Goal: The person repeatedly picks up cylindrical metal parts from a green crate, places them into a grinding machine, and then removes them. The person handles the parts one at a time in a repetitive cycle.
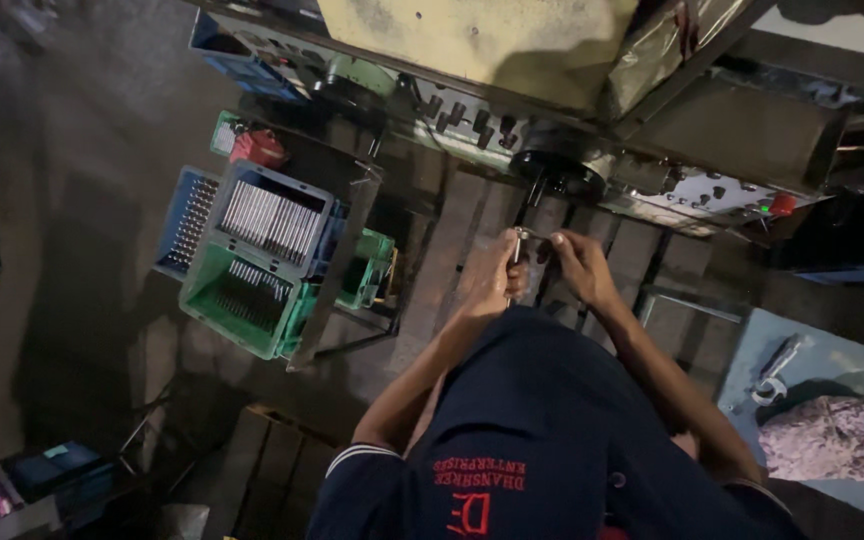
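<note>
My left hand (492, 275) and my right hand (580, 265) meet in front of me, just below a machine's round black wheel (557, 165). Both grip a small shiny metal tool or part (520, 245) held between them; the left hand wraps its lower end and the right hand's fingers pinch near its top. My dark blue shirt (532, 440) fills the lower middle of the view.
Blue and green crates (252, 255) with rows of metal rods stand at the left on the floor. The machine's control panel (722, 195) with knobs and a red button runs across the top. A blue-grey board (812, 400) with a rag and a metal piece lies at right.
</note>
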